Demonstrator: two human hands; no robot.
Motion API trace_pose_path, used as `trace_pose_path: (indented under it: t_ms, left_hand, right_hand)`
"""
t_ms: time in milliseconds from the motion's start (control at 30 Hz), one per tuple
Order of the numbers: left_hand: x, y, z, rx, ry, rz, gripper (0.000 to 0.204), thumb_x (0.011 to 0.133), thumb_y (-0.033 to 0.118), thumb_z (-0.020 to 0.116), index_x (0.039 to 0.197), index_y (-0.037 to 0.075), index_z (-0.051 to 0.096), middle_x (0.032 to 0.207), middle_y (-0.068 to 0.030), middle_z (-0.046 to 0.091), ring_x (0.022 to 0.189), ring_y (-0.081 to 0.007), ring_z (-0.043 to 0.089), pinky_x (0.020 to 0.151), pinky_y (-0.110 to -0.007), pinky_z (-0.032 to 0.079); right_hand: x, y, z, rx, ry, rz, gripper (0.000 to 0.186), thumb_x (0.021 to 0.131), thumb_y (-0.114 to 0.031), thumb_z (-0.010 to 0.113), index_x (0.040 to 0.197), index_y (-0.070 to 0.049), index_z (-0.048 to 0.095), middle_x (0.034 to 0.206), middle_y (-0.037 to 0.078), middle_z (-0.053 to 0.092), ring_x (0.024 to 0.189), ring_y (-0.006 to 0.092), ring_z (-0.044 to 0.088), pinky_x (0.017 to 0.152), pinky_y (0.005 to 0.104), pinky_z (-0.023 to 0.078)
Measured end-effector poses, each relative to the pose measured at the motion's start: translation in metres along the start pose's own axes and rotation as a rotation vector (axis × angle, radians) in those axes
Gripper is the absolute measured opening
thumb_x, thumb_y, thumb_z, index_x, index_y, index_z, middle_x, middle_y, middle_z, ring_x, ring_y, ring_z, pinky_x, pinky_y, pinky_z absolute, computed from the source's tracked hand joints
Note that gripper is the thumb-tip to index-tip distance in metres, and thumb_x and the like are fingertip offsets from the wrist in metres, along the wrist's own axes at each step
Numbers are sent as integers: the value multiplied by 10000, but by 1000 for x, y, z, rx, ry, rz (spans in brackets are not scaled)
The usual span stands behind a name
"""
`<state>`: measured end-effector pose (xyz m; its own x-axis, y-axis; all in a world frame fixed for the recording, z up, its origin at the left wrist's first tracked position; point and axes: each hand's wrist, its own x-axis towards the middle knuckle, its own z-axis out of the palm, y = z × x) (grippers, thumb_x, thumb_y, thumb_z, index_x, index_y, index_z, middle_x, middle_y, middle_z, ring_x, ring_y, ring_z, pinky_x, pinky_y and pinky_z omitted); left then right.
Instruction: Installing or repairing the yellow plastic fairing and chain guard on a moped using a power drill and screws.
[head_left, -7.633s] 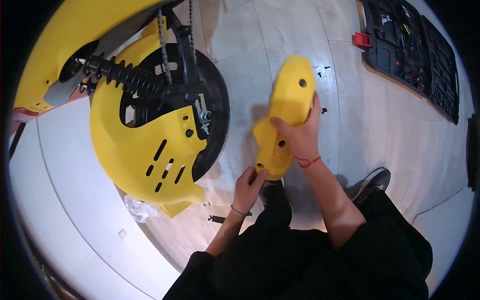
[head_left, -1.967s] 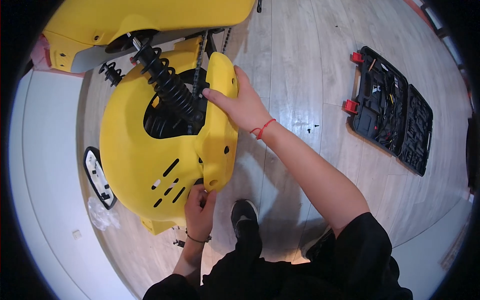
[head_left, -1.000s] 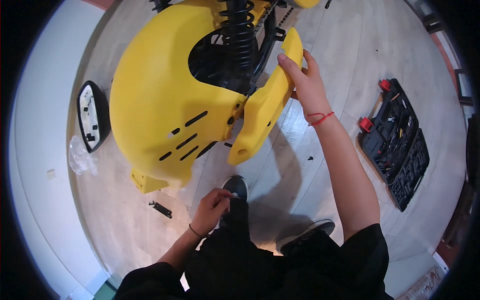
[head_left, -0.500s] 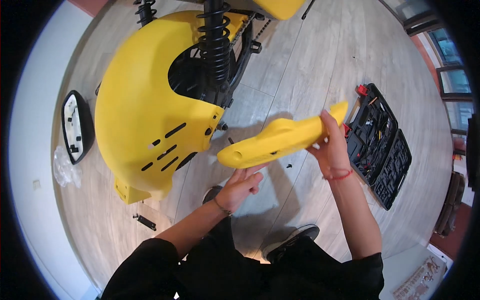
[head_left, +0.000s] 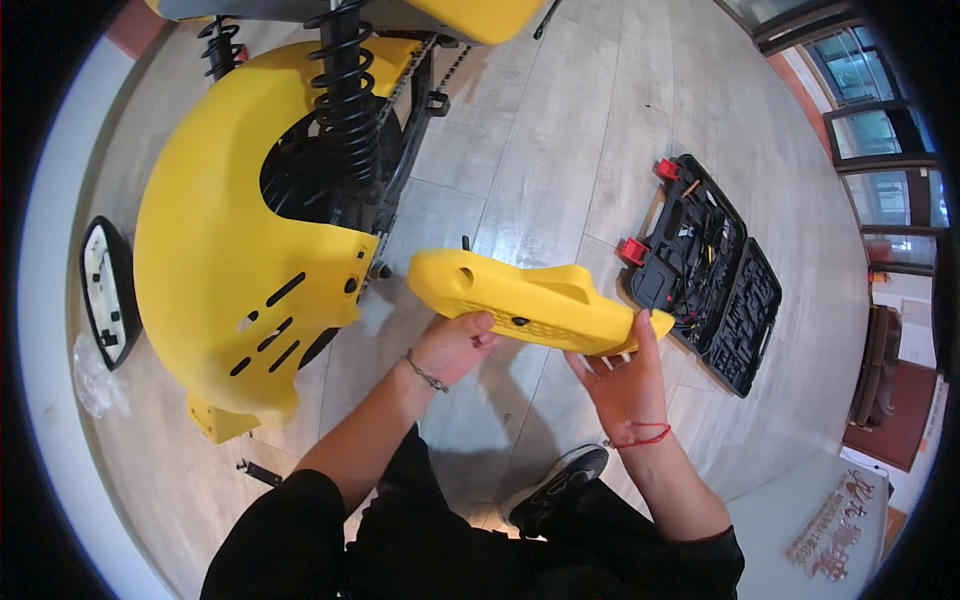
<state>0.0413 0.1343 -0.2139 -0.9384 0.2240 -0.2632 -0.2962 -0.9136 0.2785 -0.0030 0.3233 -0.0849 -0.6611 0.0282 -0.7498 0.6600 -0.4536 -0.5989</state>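
Observation:
A long yellow plastic cover [head_left: 535, 300], with a round hole at one end and a small black fitting on its near side, is held up between my hands. My left hand [head_left: 455, 345] is closed on the near edge of its left part, thumb on top and fingertips hidden beneath. At the tapered right end, my right hand [head_left: 628, 380] grips the cover with the thumb in front and fingers below. Just left of the cover stands a large yellow fender [head_left: 205, 230] with slots, beside a black coil-spring shock absorber [head_left: 345, 100] and a chain.
An open black tool case [head_left: 700, 265] with red latches lies on the wooden floor at right. A black-rimmed white shell [head_left: 107, 290] and clear plastic bag [head_left: 98, 380] lie by the left wall. A small black part [head_left: 262, 473] sits below the fender.
The cover has turned so its perforated side faces up more, and its right end has dropped. My left hand has closed on it. The whole view has shifted, moving the surroundings leftward.

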Motion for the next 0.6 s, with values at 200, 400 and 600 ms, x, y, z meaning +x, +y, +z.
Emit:
trace_pose_path:
  t_ms: [200, 400, 600]
  left_hand:
    - [17, 26, -5, -15, -87, -29, 336, 792, 277, 740, 1036, 104, 586, 790, 45, 549, 610, -60, 417, 605, -221, 370]
    - [19, 27, -3, -7, -76, -8, 352, 801, 291, 734, 1063, 117, 574, 832, 43, 558, 614, -62, 409, 603, -225, 366]
    - [11, 26, 2, -8, 45, -44, 322, 841, 317, 680, 1080, 129, 574, 811, 42, 557, 609, -72, 410, 614, -241, 373]
  right_hand:
    - [-25, -5, -30, -198, -98, 173, 501, 917, -402, 543, 1260, -55, 430, 1211, 153, 487, 1180, 321, 493, 1005, 451, 410]
    - [-38, -11, -46, -485, -234, 270, 476, 906, -152, 585, 1313, 11, 399, 1172, 170, 566, 1089, 280, 582, 916, 371, 486]
    - [-49, -19, -47, -673, -345, 126, 312, 863, -114, 625, 1140, -5, 530, 1068, 150, 602, 974, 231, 611, 831, 339, 500]
